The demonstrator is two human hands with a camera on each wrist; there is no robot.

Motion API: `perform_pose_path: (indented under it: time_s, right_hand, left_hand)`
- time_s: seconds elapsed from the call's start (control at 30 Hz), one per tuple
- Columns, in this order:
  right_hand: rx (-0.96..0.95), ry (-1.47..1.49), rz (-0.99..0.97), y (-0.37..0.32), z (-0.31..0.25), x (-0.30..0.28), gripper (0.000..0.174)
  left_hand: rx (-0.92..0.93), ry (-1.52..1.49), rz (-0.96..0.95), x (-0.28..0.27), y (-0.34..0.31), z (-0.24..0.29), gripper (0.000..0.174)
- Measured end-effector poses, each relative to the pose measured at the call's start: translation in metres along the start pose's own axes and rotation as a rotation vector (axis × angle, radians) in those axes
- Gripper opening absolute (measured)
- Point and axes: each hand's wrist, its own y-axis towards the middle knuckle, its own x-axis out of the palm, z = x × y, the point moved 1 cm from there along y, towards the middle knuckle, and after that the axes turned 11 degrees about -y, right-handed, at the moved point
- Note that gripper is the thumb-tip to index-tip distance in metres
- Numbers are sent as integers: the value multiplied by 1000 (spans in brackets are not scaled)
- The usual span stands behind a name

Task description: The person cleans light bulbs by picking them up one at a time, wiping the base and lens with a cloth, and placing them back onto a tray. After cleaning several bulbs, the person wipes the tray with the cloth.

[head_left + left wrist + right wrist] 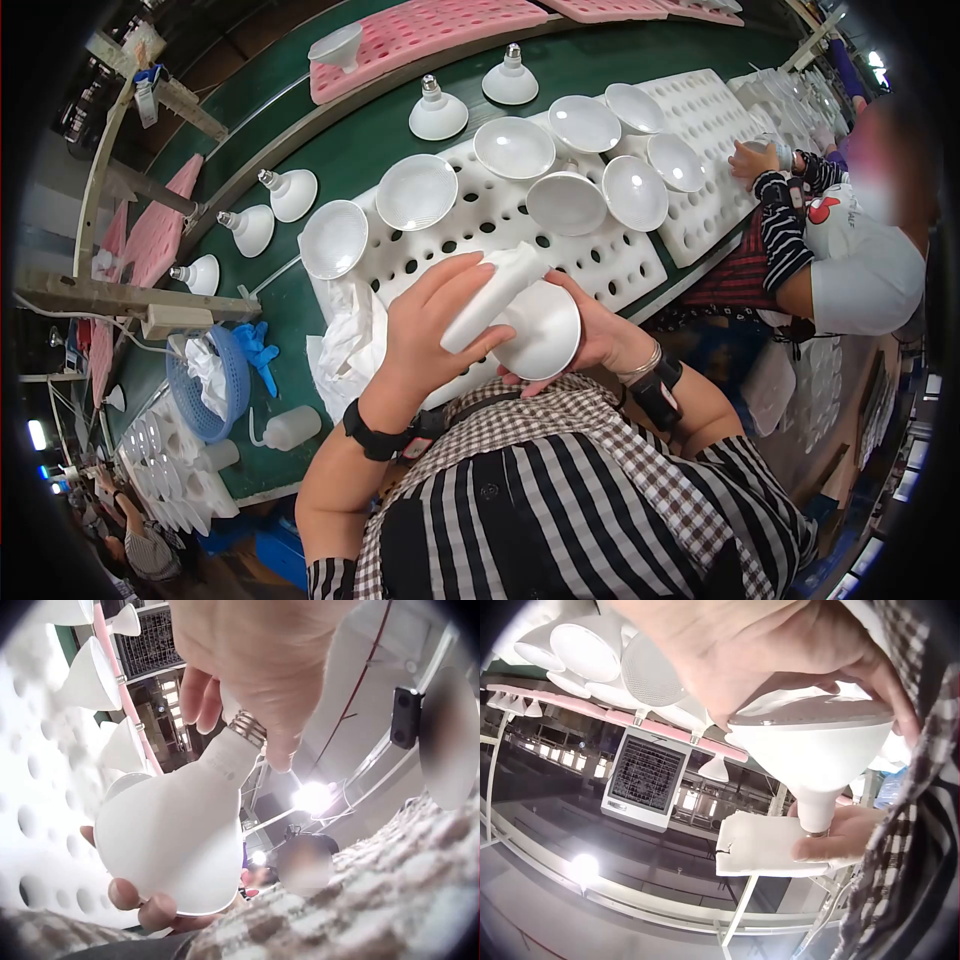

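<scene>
My right hand [604, 338] holds a white reflector lamp bulb [546, 338] by its wide rim, fingers spread round the edge. A folded white cloth pad [497, 292] is gripped in my left hand [425, 322]. The bulb's narrow neck points toward the left hand. In the left wrist view, the metal screw base [247, 729] is right at the left hand's fingers and thumb. From the right wrist view, the left thumb [814, 849] lies against the cloth just under the screw base.
White perforated foam trays [480, 235] carry several bulbs face up; more bulbs [438, 112] stand on the green table. At left are crumpled white cloth [350, 340], a blue basket [240, 385], a blue glove [258, 355] and a squeeze bottle [292, 428]. Another person [850, 250] works at right.
</scene>
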Motion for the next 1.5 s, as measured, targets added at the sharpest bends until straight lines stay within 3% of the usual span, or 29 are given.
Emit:
perform_pose_path:
  time_s: [0.13,0.2,0.23,0.3,0.33,0.37,0.4,0.43,0.5,0.6,0.67,0.7,0.73,0.77,0.8,0.87,0.9,0.97,1.17,1.27,1.3,1.4,1.5]
  right_hand:
    - [3,-66,-19,7,1,-2,80]
    - [5,-107,41,6,-1,0,84]
    - [8,-111,38,7,-1,4,84]
    - [-72,-209,9,6,-2,10,84]
    - [-72,-211,10,9,-2,7,84]
    - [-214,-306,64,13,-2,2,82]
    - [-351,-397,119,13,-5,-3,81]
    - [-352,-398,120,14,-2,-2,81]
    - [-617,-724,266,14,4,0,81]
    - [-768,-959,325,22,5,-11,83]
    - [-855,-1044,338,20,-3,-15,80]
    - [-723,-802,217,18,-7,-12,77]
    - [-589,-562,99,18,-8,-8,73]
    - [-591,-560,99,17,-8,-5,73]
    - [-495,-422,80,18,-7,-3,70]
    - [-361,-253,132,19,-9,-2,62]
    - [-361,-253,132,21,-8,-3,62]
    - [-293,-141,156,27,-7,-5,59]
    - [-233,-46,192,27,-5,3,63]
    - [-209,62,252,26,-5,9,61]
    - [-215,45,232,25,-5,9,61]
    - [-222,12,211,25,-5,14,62]
    - [-241,-48,192,26,-4,16,60]
  left_hand:
    - [-3,26,27,0,-14,-2,49]
    - [-275,-27,199,6,-20,-10,39]
    - [-275,-22,202,6,-21,-9,39]
    - [-641,-277,303,5,-19,-11,30]
    - [-527,-247,335,7,-22,-20,29]
    - [-526,-249,335,5,-21,-23,29]
    - [-739,-334,376,6,-17,-26,30]
    - [-946,-419,415,4,-17,-29,30]
    - [-958,-488,444,2,-16,-39,33]
    - [-1043,-586,456,-3,-14,-48,36]
    - [-999,-600,333,-3,-7,-47,40]
    - [-997,-598,334,-3,-7,-46,40]
    - [-776,-464,299,-3,-6,-43,42]
    - [-559,-332,260,-3,-4,-40,45]
    - [-557,-332,255,-6,-2,-37,45]
    - [-2,363,-106,-7,7,-26,49]
    - [-2,363,-106,-5,3,-26,49]
    - [176,451,-301,1,-8,-22,48]
    - [190,623,-158,-21,-19,-48,46]
    - [-121,651,207,-32,-26,-61,46]
    - [-121,652,206,-30,-26,-55,46]
    - [193,587,-114,-4,-26,-26,47]
    - [130,725,-93,-14,-29,-42,46]
